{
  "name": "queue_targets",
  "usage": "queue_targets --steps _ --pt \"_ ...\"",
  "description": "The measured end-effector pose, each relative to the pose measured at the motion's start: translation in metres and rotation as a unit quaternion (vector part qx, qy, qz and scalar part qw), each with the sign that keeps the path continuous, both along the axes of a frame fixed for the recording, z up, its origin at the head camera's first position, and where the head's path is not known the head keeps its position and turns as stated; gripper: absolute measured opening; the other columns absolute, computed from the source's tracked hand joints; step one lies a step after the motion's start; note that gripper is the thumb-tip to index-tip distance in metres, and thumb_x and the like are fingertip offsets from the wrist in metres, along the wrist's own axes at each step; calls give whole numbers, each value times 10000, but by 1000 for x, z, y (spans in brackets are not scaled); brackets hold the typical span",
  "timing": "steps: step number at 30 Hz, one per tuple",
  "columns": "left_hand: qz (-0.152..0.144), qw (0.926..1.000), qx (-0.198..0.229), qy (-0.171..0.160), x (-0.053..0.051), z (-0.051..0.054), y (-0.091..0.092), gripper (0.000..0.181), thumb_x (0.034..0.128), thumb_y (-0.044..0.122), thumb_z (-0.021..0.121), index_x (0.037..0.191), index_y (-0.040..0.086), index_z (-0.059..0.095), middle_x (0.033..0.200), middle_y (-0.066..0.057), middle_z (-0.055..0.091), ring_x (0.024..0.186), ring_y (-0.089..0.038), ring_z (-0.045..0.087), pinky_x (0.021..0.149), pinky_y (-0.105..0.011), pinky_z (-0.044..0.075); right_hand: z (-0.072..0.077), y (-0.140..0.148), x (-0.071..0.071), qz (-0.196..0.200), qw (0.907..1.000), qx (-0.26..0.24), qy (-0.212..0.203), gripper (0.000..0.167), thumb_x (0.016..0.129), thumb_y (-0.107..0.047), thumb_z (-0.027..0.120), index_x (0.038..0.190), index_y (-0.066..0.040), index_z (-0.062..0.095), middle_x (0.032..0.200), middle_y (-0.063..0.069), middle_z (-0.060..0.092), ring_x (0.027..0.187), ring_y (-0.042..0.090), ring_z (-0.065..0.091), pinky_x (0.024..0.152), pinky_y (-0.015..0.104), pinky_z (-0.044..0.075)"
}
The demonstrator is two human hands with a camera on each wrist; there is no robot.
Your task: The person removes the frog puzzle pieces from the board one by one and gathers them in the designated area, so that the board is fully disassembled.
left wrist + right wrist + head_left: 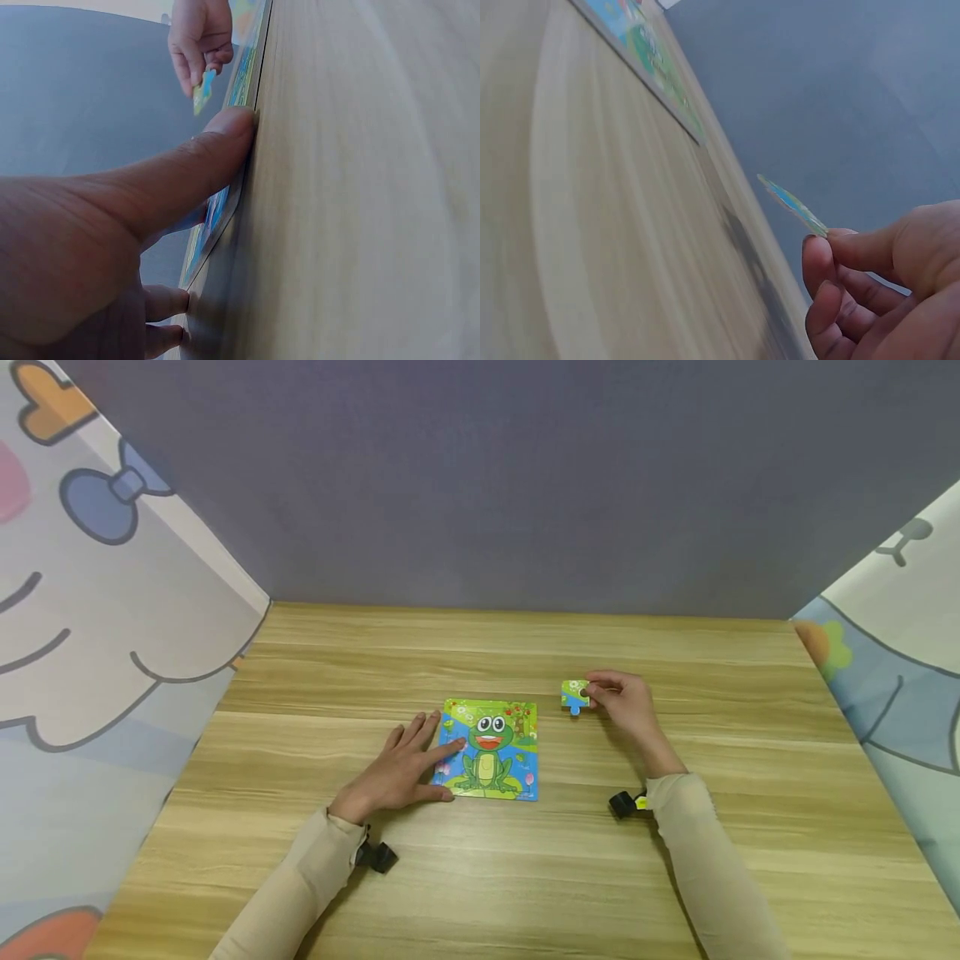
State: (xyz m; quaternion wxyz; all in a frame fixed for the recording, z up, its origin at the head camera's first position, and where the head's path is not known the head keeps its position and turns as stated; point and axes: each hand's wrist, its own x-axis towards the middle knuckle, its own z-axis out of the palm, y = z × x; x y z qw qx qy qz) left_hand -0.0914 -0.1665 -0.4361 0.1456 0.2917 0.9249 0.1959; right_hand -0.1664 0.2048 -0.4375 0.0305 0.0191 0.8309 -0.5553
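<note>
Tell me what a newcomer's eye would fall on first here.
Probably the bright frog puzzle, near the middle of the wood-grained table, the left hand at its left side. Then the puzzle piece pinched by the right hand, raised above the table to the puzzle's right.

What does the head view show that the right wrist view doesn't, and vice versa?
Only the head view: the whole frog picture, the left sleeve and the right sleeve.
Only the right wrist view: the puzzle piece nearly edge-on, lower fingers curled.
Both: the right hand pinching that piece, the puzzle board and the wooden tabletop.
</note>
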Motion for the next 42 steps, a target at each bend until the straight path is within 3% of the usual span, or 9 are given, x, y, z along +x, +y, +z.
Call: queue_targets --steps 6,15,27,42 --pt "0 10000 -7 -46 0 1 0 773 871 444 740 1538 222 418 1674 -262 63 1546 -498 63 1182 -725 133 -2 11 1 41 9995 185 -236 302 982 -11 596 1256 111 630 1089 299 686 664 -29 618 643 152 563" --pt "-19 10000 -46 -28 1 2 1 781 871 448 740 1543 226 409 1672 -265 65 1546 -499 64 1181 -725 136 -7 14 2 155 9972 713 187 251 949 47 615 1177 141 662 1038 351 689 634 -61 594 608 114 535" --pt "42 9999 -45 -128 0 3 1 784 872 459 736 1547 242 401 1679 -249 52 1555 -477 44 1195 -712 112 -7 14 0 267 9883 1483 224 232 964 -2 619 1166 83 695 1044 289 719 666 30 638 590 138 518" --pt "58 9999 -4 -148 1 2 0 792 871 461 737 1551 248 391 1679 -250 49 1556 -477 41 1195 -713 109 -1 15 1 137 9882 1513 211 256 977 -63 609 1190 55 689 1043 251 722 734 122 697 620 171 543"
